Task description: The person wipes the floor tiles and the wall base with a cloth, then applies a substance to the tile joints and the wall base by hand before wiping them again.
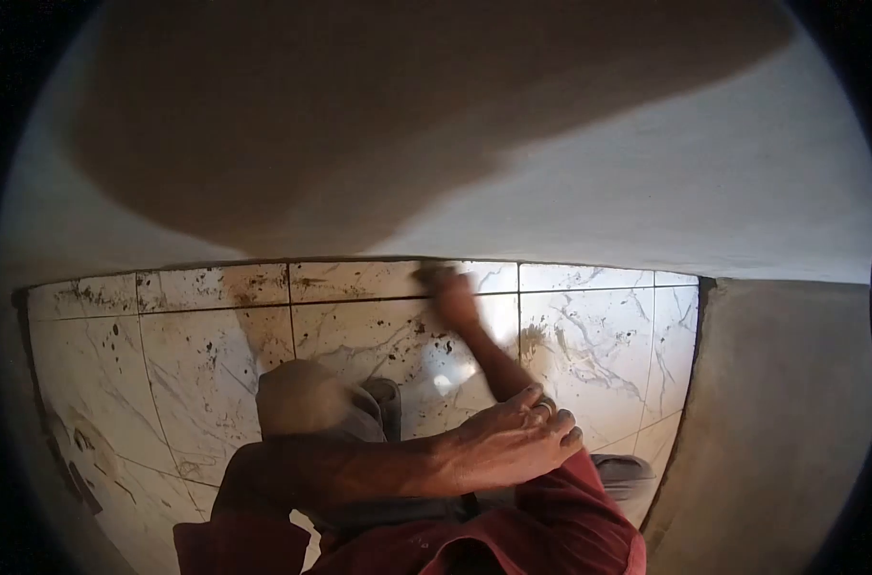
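Observation:
My right hand [453, 299] reaches forward to the narrow tile strip at the foot of the wall. It is blurred by motion, and its fingers look closed around a small dark thing [430, 275] pressed low against the tiles; its kind cannot be made out. My left arm crosses in front of my body. With a ring on one finger, my left hand [513, 443] is wrapped over my right forearm near the rolled red sleeve [570, 494]. Dark crumbs and smears speckle the white marbled tiles [589, 335] around my right hand.
A smooth grey wall [647, 201] rises directly ahead, with a large shadow across it. Dark joints run between the tiles. Another grey surface [791, 383] bounds the floor at the right. My bent knee [307, 398] and shoe [385, 402] are close by at the left.

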{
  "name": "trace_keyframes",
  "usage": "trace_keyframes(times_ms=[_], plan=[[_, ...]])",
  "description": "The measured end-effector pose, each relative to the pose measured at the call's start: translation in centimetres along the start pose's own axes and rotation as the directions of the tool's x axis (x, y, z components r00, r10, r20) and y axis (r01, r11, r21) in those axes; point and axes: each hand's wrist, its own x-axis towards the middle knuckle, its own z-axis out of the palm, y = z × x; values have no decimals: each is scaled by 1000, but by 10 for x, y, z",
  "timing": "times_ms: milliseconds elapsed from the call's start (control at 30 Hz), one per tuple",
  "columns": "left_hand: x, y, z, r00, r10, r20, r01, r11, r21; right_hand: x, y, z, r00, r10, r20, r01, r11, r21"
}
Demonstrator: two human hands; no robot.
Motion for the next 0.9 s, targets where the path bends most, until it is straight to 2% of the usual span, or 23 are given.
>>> trace_keyframes(times_ms=[33,67,133,200,233,267,300,333,367,400,467,533,567,600,633,667,733,800,833,867,900], plan=[[-2,1,0,1000,-3,-4,3,1000,-3,-10,35,-11,810,339,478,-327,938,-112],[-3,0,0,1000,13,3,-13,1000,10,-24,70,-28,894,293,339,-277,956,-95],[-7,-1,2,1000,13,8,-14,999,30,-37,84,-59,900,376,222,-361,927,-106],[-7,-2,8,999,10,-51,-12,1000,-29,-29,71,-37,793,580,186,-549,813,-193],[-7,-1,8,999,2,-54,-3,1000,-21,-29,65,1,808,553,204,-510,830,-227],[-6,-1,7,999,16,-47,-19,999,-47,-19,34,14,898,420,131,-383,893,-237],[-5,-1,7,999,31,-41,-34,996,-80,-7,0,32,828,457,324,-389,885,-254],[-5,0,8,999,23,-42,-27,996,-83,-1,-41,37,943,306,128,-278,940,-197],[-4,2,10,998,32,-54,-36,996,-78,-6,-71,80,939,271,211,-257,962,-94],[-4,0,10,997,44,-64,-48,997,-61,12,-98,25,976,57,210,-21,986,-167],[-4,5,-5,998,26,-55,-27,999,-24,12,-74,10,967,-21,253,31,999,-37],[-8,10,-6,999,-14,-47,14,1000,-5,-16,-21,17,941,191,278,-158,978,-136],[-10,12,0,994,-5,-113,6,1000,6,-35,20,16,846,389,365,-409,912,-26],[-13,12,3,983,2,-184,2,1000,25,-50,49,-1,814,479,329,-464,876,-128],[-18,13,-1,979,-20,-203,27,999,32,-60,70,-36,944,260,203,-186,927,-326],[-21,14,-3,978,-38,-204,44,999,29,-69,83,-54,883,403,240,-361,910,-203],[-22,15,-5,979,7,-204,3,999,47,-74,81,-42,950,265,163,-255,964,-81],[-20,19,5,974,-1,-227,4,1000,15,-64,29,22,944,308,121,-323,938,128],[-18,17,9,969,4,-247,-6,1000,-8,-39,-37,9,825,391,408,-340,920,-195],[-16,16,13,969,11,-248,-13,1000,-6,-44,-52,89,961,177,211,-205,971,121],[-13,15,16,962,8,-273,-15,1000,-24,-19,-117,40,911,260,321,-304,948,94]])
